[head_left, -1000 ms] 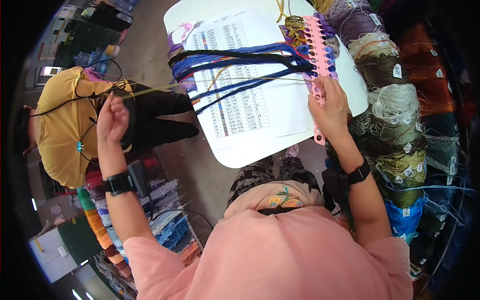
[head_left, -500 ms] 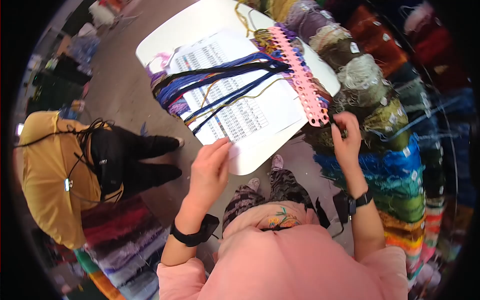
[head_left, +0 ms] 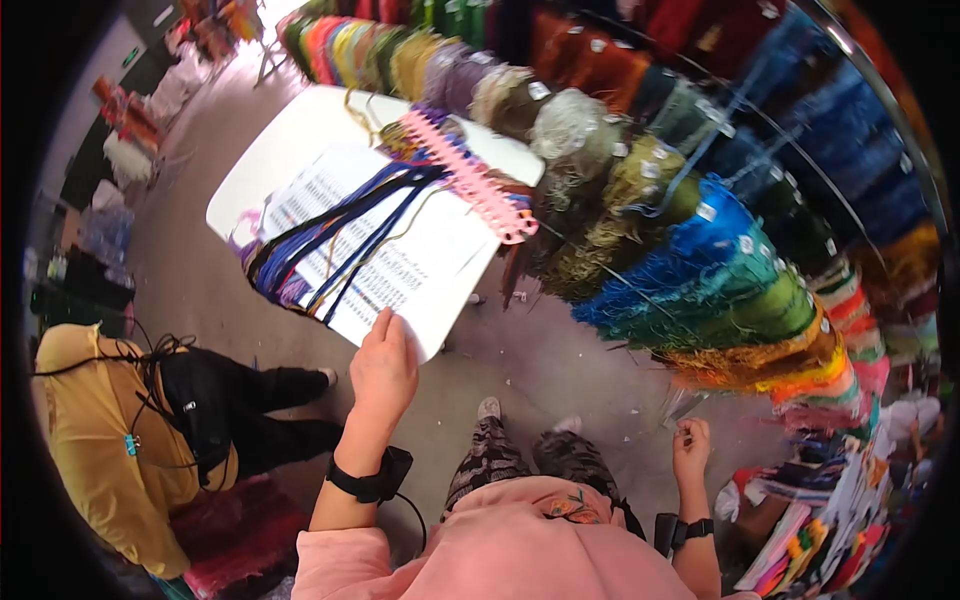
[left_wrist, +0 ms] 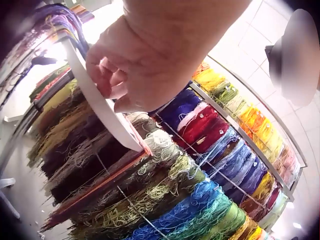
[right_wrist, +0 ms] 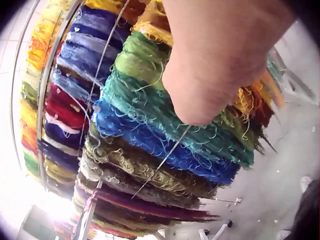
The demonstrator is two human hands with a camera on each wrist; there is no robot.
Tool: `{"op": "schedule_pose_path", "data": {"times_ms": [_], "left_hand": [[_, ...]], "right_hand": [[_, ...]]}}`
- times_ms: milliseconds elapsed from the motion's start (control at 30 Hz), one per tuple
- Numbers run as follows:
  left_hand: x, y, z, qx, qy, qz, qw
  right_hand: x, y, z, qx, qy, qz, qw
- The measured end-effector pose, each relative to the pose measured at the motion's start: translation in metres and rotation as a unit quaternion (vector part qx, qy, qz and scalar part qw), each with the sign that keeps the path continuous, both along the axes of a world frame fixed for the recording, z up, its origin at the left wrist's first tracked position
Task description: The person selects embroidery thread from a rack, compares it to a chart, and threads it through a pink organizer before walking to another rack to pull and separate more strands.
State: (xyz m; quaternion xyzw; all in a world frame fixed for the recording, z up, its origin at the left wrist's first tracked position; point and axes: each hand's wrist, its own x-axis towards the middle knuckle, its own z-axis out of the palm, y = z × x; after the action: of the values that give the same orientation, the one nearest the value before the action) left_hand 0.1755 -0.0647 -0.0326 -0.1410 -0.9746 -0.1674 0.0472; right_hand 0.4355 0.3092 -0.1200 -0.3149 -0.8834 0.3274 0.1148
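Note:
My left hand (head_left: 385, 370) rests at the near corner of a white board (head_left: 235, 200), fingertips on its edge; in the left wrist view the hand (left_wrist: 137, 65) shows loosely bent fingers against the rim. On the board lie printed sheets (head_left: 415, 275) with number tables. Blue, black and a few gold thread strands (head_left: 345, 215) run across them to a pink perforated thread card (head_left: 465, 175) along the far right side. My right hand (head_left: 691, 445) hangs low at the right, fingers loosely curled, with nothing seen in it. Its fingers are hidden in the right wrist view.
A long rack of coloured yarn hanks (head_left: 720, 250) runs along the right, its blue and green bundles (right_wrist: 155, 110) close to the right hand. A person in a yellow top (head_left: 90, 430) stands at the left, near dark red yarn (head_left: 240, 530). Grey floor (head_left: 560, 350) lies between.
The left hand first held a gold thread out to the left, then came to the board's edge. The right hand left the pink card and dropped low right. The head view has turned right.

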Motion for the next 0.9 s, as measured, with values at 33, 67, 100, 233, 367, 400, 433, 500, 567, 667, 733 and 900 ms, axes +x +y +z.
{"op": "schedule_pose_path", "data": {"times_ms": [33, 67, 100, 233, 367, 400, 433, 500, 567, 667, 733, 900], "left_hand": [[0.004, 0.007, 0.003, -0.01, -0.006, 0.001, 1.0], [0.009, 0.016, 0.007, -0.02, -0.01, -0.003, 1.0], [0.017, 0.027, 0.008, -0.003, 0.012, -0.014, 1.0], [0.062, 0.097, -0.004, 0.115, 0.015, -0.183, 0.976], [0.139, 0.216, -0.017, 0.142, -0.031, -0.357, 0.923], [0.157, 0.243, -0.021, 0.136, -0.023, -0.394, 0.909], [0.18, 0.275, -0.015, 0.14, -0.051, -0.424, 0.894], [0.236, 0.345, -0.009, 0.151, -0.095, -0.491, 0.853], [0.284, 0.404, -0.007, 0.138, -0.125, -0.548, 0.816], [0.338, 0.476, -0.01, 0.111, -0.138, -0.61, 0.772], [0.365, 0.51, -0.014, 0.102, -0.141, -0.625, 0.761], [0.372, 0.584, -0.046, 0.087, -0.086, -0.638, 0.761]], "right_hand": [[0.011, 0.003, -0.004, -0.006, 0.005, -0.013, 1.0], [0.021, 0.006, -0.009, -0.012, 0.01, -0.003, 1.0], [0.031, 0.012, -0.013, -0.015, 0.017, -0.002, 1.0], [0.09, 0.048, -0.02, 0.101, 0.076, 0.025, 0.992], [0.189, 0.089, 0.006, 0.027, 0.091, -0.067, 0.993], [0.218, 0.106, 0.0, 0.008, 0.098, -0.11, 0.989], [0.249, 0.116, -0.006, -0.016, 0.107, -0.151, 0.983], [0.311, 0.132, -0.011, -0.02, 0.149, -0.242, 0.958], [0.372, 0.139, -0.011, -0.019, 0.155, -0.327, 0.932], [0.434, 0.15, -0.015, -0.032, 0.148, -0.394, 0.906], [0.454, 0.161, -0.021, -0.058, 0.149, -0.412, 0.897], [0.451, 0.248, -0.029, -0.064, 0.198, -0.359, 0.91]]}}
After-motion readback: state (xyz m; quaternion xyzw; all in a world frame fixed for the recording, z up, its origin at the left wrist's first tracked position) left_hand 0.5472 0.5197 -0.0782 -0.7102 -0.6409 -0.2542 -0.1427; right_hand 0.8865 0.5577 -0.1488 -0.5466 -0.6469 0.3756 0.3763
